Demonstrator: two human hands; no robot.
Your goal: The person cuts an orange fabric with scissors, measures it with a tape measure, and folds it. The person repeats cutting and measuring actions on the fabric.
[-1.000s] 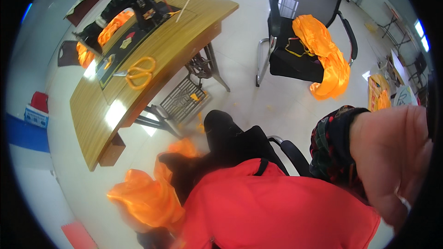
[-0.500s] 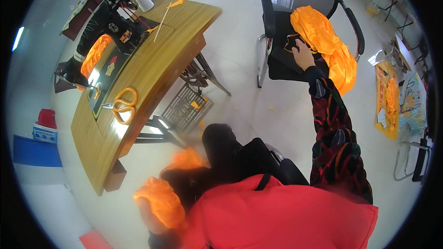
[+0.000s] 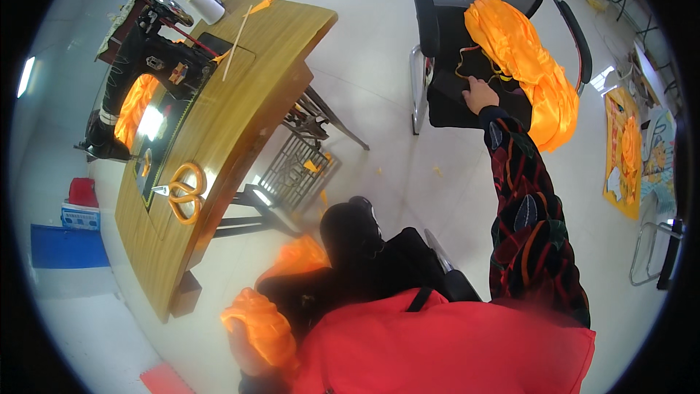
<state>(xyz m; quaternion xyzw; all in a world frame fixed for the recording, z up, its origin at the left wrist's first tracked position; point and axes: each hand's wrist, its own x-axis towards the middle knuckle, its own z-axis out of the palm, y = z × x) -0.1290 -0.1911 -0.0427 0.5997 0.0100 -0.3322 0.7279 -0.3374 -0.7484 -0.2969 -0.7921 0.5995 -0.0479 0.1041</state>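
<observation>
My right hand [image 3: 480, 96] reaches onto the seat of a black mesh chair [image 3: 425, 11], its fingers curled over a dark flat item [image 3: 450, 84]. Beside it lie a thin yellow-and-dark cord [image 3: 500, 75] and a heap of shiny orange satin [image 3: 543, 87]. At the lower left my left hand [image 3: 246, 346], mostly hidden and blurred, grips a bunch of orange fabric [image 3: 262, 321] beside my lap, where a red cloth [image 3: 445, 350] covers my front.
A wooden table [image 3: 146, 255] on the left carries a black sewing machine [image 3: 131, 66], orange-handled scissors [image 3: 186, 193], a white spool [image 3: 208, 6] and a thin stick [image 3: 237, 40]. A treadle [image 3: 292, 168] sits underneath. Fabrics [image 3: 620, 175] lie at the far right.
My right hand went from close at the right edge out onto the chair seat, and its fingers have since curled. The view has shifted; my left hand still grips the orange fabric.
</observation>
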